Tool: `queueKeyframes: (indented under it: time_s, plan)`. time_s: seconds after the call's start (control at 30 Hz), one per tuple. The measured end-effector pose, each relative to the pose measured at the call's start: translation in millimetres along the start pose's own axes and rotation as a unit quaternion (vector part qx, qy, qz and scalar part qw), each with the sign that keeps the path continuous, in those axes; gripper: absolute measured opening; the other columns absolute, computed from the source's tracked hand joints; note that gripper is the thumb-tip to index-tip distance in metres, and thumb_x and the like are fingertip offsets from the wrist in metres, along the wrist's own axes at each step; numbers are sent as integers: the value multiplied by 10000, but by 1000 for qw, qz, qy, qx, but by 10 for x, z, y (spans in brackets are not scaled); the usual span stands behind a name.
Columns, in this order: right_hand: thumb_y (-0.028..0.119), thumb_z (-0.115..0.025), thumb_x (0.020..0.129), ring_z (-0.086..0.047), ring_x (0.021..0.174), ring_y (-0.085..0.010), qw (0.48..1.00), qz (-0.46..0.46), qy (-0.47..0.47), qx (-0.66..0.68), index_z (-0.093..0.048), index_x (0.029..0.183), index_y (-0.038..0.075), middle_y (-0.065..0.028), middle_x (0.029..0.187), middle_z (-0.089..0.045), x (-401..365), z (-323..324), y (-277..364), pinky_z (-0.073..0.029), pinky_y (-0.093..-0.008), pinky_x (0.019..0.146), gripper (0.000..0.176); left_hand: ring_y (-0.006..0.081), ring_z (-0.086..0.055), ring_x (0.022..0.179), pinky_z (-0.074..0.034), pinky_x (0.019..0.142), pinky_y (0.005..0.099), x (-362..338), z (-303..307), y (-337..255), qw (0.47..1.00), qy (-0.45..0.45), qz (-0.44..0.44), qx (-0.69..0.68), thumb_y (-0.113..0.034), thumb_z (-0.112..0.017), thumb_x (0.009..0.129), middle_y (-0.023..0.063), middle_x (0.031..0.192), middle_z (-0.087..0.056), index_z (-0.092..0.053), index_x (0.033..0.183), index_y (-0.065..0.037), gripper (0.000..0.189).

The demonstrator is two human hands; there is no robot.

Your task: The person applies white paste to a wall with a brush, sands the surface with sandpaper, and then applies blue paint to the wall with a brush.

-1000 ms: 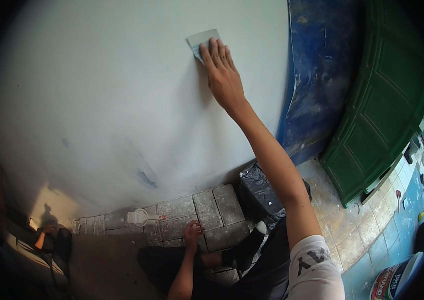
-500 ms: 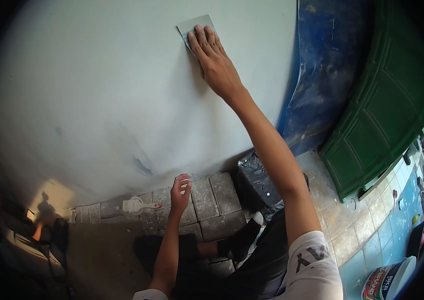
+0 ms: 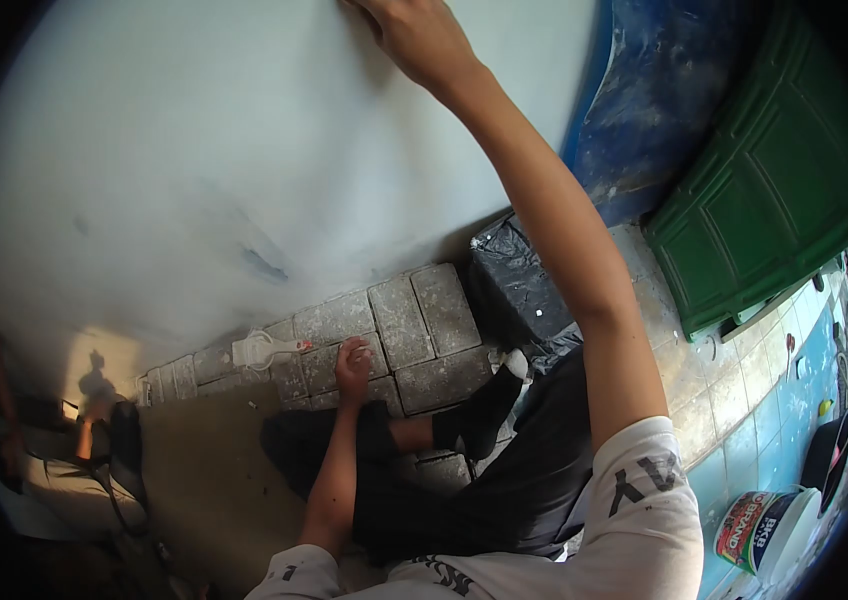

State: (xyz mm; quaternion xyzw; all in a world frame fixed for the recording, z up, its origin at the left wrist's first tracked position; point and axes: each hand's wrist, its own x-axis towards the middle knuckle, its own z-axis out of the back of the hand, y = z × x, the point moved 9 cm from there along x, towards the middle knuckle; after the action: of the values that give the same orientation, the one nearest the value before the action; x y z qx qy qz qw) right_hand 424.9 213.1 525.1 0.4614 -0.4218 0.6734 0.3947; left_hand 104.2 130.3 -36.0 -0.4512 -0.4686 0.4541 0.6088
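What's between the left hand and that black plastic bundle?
Grey paving blocks lie between the left hand and the black plastic bundle, as the head view shows.

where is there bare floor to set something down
Bare gray pavers lie between your left hand and the black plastic-wrapped bundle; pale tiles are open between your right arm and the green panel. It's crowded lower right, around the paint bucket and black item.
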Motion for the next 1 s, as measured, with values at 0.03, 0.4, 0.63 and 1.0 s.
queueKeyframes:
  time_s: [0.03, 0.4, 0.63, 1.0]
  plan:
    - [118, -433, 1097, -270, 1553, -390, 1000, 5, 17, -20, -418, 1555, 15, -216, 1670, -296, -14, -7, 19, -246, -482, 1303, 470, 188, -684, 1087, -579, 798, 301, 8, -14, 31, 999, 12, 15, -27, -58, -640, 994, 117, 1263, -666, -544, 1373, -12, 394]
    - [-8, -552, 903, -347, 1537, -314, 969, 124, 211, -17, -431, 1578, 112, -148, 1651, -381, -1262, -126, 349, -299, -444, 1278, 696, 250, -612, 1269, -558, 966, 382, 451, -615, -1903, 987, 28, -91, -131, -38, -555, 1051, 135, 1412, -588, -501, 1422, -26, 375]
    - [10, -538, 918, -374, 1525, -285, 967, 104, 221, -70, -465, 1539, 33, -130, 1642, -401, -1743, 18, 179, -298, -434, 1284, 625, 247, -603, 1292, -555, 982, 355, 7, -1005, -1380, 987, 57, -29, -146, -35, -593, 1032, 147, 1423, -575, -499, 1421, -23, 400]
    - [125, -499, 980, -340, 1541, -200, 920, 268, 286, -9, -352, 1591, 31, -58, 1679, -345, -2014, -291, 346, -267, -391, 1312, 635, 248, -643, 1210, -578, 893, 352, -468, -1049, -610, 991, 37, 3, -127, -48, -608, 1003, 167, 1361, -602, -494, 1403, 5, 420]
